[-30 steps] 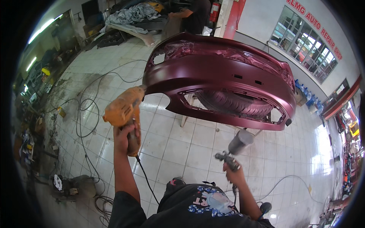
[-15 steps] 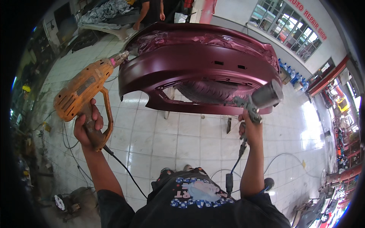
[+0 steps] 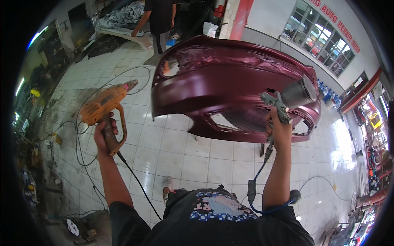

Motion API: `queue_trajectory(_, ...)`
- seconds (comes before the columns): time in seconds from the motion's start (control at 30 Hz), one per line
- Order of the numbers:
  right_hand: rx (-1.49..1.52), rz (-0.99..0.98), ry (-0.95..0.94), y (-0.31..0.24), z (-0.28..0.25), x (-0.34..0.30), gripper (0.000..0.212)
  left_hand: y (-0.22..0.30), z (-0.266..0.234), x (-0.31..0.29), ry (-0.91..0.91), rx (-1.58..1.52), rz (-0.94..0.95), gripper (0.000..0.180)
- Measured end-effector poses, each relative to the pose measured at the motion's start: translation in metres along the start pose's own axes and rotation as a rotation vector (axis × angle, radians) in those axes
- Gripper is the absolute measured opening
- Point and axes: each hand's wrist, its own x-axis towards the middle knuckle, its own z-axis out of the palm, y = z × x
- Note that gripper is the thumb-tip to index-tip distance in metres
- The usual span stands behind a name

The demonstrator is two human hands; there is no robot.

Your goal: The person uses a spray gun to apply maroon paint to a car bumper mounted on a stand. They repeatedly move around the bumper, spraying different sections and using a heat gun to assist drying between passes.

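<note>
Head view: right hand (image 3: 280, 132) grips spray gun (image 3: 287, 100) touching-close to bumper (image 3: 230, 90); left hand (image 3: 104, 133) grips heat gun (image 3: 102, 104), well left, nozzle toward bumper.

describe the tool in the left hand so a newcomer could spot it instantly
Start at the big maroon car bumper raised over the white tiled floor. To its left, the left hand grips an orange corded heat gun, nozzle aimed up and right. Its orange body and loop handle distinguish it from the grey spray gun in the right hand.
</note>
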Motion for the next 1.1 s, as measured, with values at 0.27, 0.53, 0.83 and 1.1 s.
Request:
queue_trajectory(0.27,-0.022,0.098,0.082,0.001,0.148,-0.040,0.029,-0.021,-0.166,0.086,0.107,-0.024,-0.243,0.040)
queue_trajectory(0.53,-0.127,0.078,0.022,-0.042,0.251,-0.060,0.035,-0.006,-0.207,0.116,-0.261,-0.522,-0.252,0.052)
queue_trajectory(0.83,-0.191,0.107,0.023,-0.049,0.293,-0.063,0.033,0.001,-0.194,0.095,0.032,-0.288,-0.174,0.040)
queue_trajectory(1.1,-0.234,0.121,-0.065,-0.037,0.314,-0.062,0.030,-0.011,-0.225,0.085,0.076,-0.251,-0.277,0.039)
